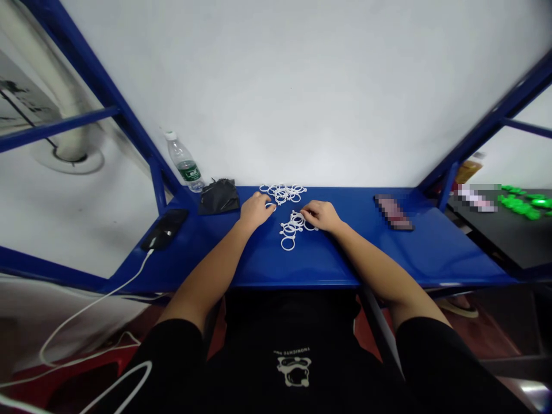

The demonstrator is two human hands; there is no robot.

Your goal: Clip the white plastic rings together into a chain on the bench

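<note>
A loose pile of white plastic rings (284,192) lies at the back of the blue table (328,259). A second cluster of linked white rings (292,229) lies nearer to me. My left hand (255,210) rests beside the far pile, its fingers curled and pinching one white ring at its edge. My right hand (321,216) sits just right of the near cluster, fingers closed on the rings at its top.
A water bottle (184,162) stands at the back left beside a black pouch (219,196). A black phone (166,228) with a white cable (107,293) lies at the left edge. A blurred flat object (393,211) lies at right. Green parts (524,204) sit on a neighbouring black table.
</note>
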